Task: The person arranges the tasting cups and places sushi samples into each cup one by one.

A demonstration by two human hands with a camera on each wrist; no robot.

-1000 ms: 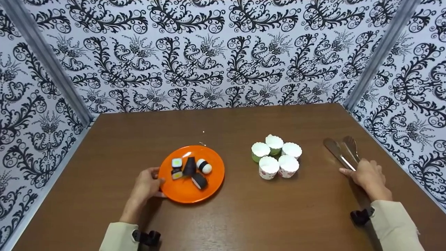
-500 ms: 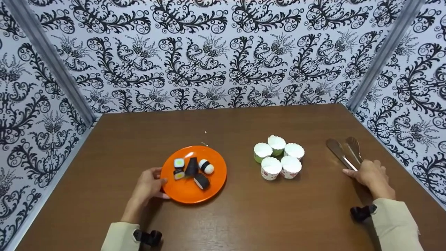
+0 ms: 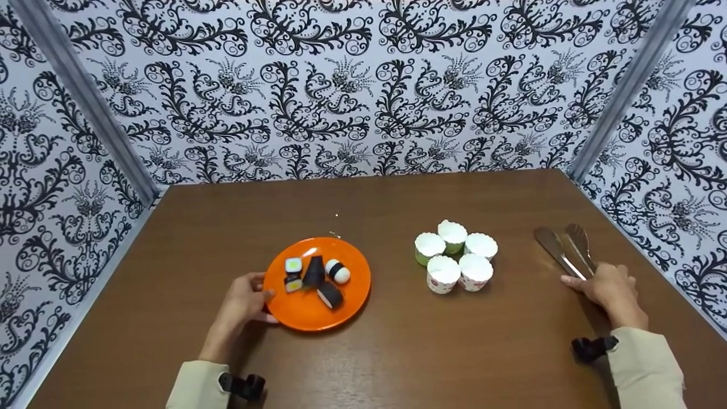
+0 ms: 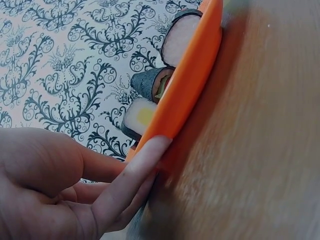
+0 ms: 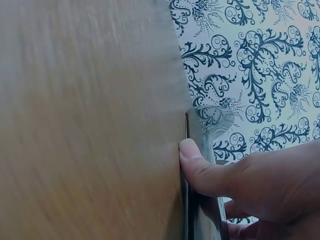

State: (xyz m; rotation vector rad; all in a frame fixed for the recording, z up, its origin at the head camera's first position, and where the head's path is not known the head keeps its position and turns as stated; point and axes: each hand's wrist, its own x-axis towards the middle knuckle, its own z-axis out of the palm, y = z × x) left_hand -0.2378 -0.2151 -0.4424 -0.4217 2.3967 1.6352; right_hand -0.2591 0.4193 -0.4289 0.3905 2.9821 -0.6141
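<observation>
My left hand (image 3: 243, 300) holds the left rim of a round orange plate (image 3: 346, 309), its fingers at the edge in the left wrist view. On the plate sit several toy sushi pieces: a dark cone-shaped hand roll (image 3: 313, 272), a white piece with a black band (image 3: 338, 271), a dark-wrapped roll (image 3: 329, 295) and two small rolls (image 3: 293, 265) with yellow centres. At the far right, my right hand (image 3: 612, 291) grips metal serving tongs (image 3: 554, 245) around their handle. Their two broad ends point away and stand apart; in the right wrist view the thumb lies along one arm (image 5: 192, 130).
Several paper baking cups (image 3: 444, 274), white inside with patterned or green outsides, stand clustered between the plate and tongs. Small clear bits (image 3: 336, 234) lie behind the plate. Patterned walls (image 3: 318, 113) enclose the brown table (image 3: 397, 352) at the back and sides.
The whole head view has shifted slightly, so everything appears a little farther right. Both hands keep their places on the plate and the tongs.
</observation>
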